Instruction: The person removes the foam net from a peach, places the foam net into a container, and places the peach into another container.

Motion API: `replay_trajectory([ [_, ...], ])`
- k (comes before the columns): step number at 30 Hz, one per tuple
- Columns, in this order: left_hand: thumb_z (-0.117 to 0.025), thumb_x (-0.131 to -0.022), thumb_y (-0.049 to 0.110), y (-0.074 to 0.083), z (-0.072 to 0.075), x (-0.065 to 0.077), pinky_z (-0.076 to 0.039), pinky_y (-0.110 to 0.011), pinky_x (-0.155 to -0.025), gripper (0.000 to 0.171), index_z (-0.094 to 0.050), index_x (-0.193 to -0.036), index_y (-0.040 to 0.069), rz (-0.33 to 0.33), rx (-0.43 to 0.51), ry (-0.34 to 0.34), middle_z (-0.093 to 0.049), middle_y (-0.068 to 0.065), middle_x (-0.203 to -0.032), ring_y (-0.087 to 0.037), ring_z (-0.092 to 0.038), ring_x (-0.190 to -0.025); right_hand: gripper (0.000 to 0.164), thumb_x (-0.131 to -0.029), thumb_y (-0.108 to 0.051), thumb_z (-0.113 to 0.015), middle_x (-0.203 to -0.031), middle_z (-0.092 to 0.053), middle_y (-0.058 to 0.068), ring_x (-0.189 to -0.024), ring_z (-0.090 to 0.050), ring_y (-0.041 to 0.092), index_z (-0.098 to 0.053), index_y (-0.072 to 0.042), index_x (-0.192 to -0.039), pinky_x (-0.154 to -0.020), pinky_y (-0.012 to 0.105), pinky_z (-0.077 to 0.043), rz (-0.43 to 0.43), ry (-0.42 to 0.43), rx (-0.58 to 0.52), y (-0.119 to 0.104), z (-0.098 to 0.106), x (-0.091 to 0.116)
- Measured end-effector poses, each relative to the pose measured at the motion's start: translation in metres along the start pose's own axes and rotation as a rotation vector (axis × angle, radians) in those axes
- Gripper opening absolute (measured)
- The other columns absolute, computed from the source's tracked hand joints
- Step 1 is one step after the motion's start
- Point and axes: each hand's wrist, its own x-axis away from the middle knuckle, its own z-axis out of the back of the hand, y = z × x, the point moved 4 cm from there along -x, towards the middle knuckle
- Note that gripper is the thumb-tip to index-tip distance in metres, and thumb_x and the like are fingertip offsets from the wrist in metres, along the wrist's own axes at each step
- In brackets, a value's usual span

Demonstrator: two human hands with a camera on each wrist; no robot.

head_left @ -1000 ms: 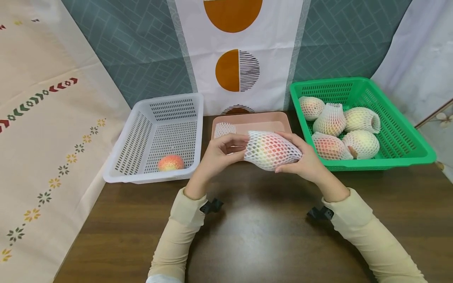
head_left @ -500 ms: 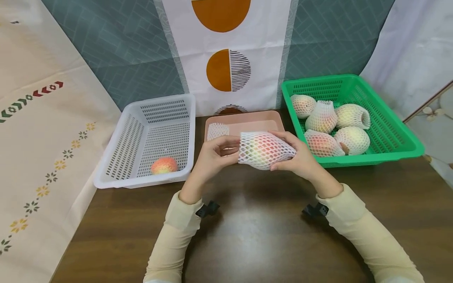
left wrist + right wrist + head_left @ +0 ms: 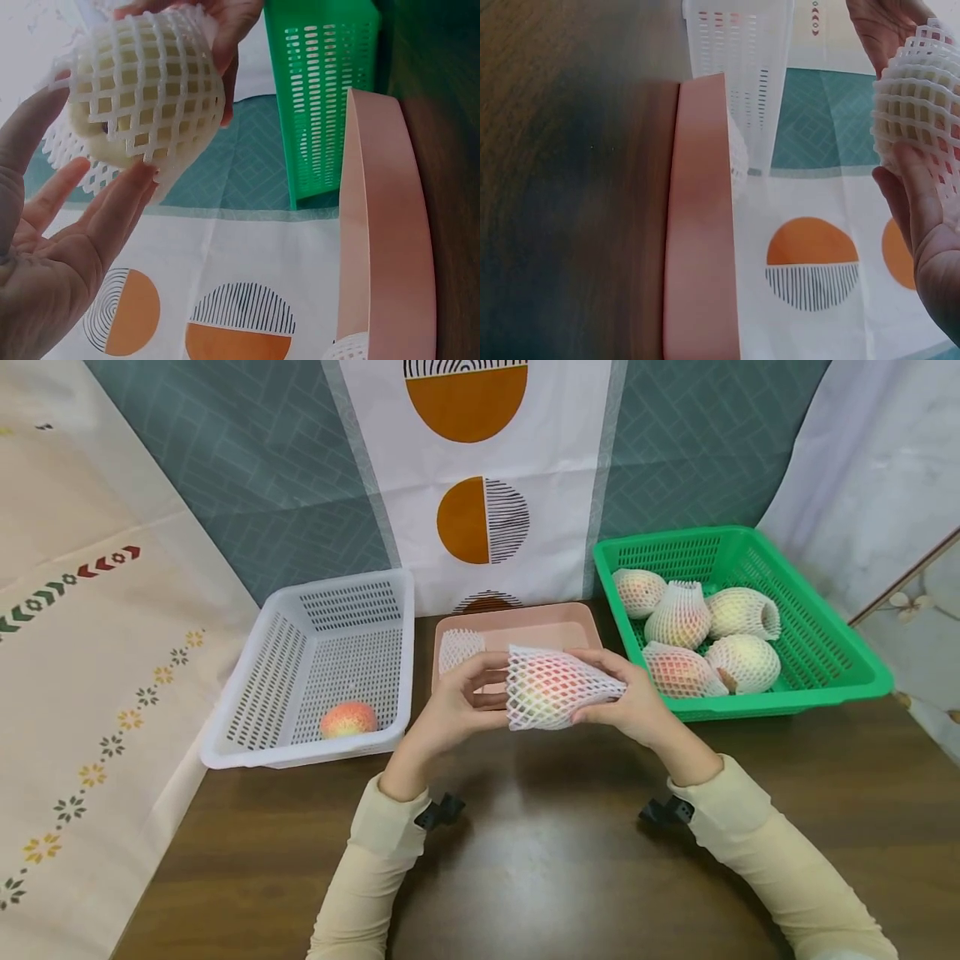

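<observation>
Between my two hands, in the head view, a round red-and-yellow peach-like fruit [image 3: 542,687] sits inside a white foam net sleeve [image 3: 592,683]. My left hand [image 3: 463,702] pinches the sleeve's wide left rim; in the left wrist view thumb and fingertips [image 3: 139,176] are at the net's edge, and the fruit's pale end with a dark dimple shows through. Around the narrower right end of the sleeve, my right hand [image 3: 630,700] grips the netted fruit, with fingers [image 3: 919,184] against the mesh in the right wrist view.
A white basket [image 3: 303,758] with one bare red-yellow fruit [image 3: 348,720] stands left. Behind the hands lies a pink tray [image 3: 525,625] with a loose foam net [image 3: 459,647]. A green basket [image 3: 817,693] with several netted fruits [image 3: 677,617] stands right, all on a dark wooden table [image 3: 525,860].
The sleeve's left end has spread wider and the fruit sits closer to that opening. The left fingers are further apart. Both hands keep their hold; the head view has shifted slightly.
</observation>
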Motion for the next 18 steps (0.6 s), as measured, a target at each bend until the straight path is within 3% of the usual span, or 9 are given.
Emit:
replay_trajectory([
  [9,-0.067,-0.071,-0.02,-0.0003,0.0009,-0.0023,-0.051,-0.038,-0.093,0.062,-0.045,-0.129,-0.01,-0.012,0.015,0.033,-0.052,-0.029,-0.124,-0.038,-0.054,-0.115,0.066,-0.071,-0.002,-0.081,-0.12,-0.059,-0.01,-0.102,-0.051,0.012,-0.053,-0.002,-0.13,-0.078,0.018,-0.047,0.016,0.037,-0.067,-0.0017,-0.0002,-0.001],
  [18,-0.065,-0.073,-0.019,-0.0024,-0.0015,0.0013,-0.046,-0.043,-0.099,0.065,-0.042,-0.133,-0.012,0.022,0.034,0.038,-0.049,-0.031,-0.13,-0.039,-0.052,-0.119,0.058,-0.072,0.004,-0.078,-0.116,-0.063,-0.007,-0.098,-0.055,0.011,-0.061,-0.021,-0.122,-0.076,0.017,-0.051,0.078,0.052,-0.186,0.0,-0.0023,0.0021],
])
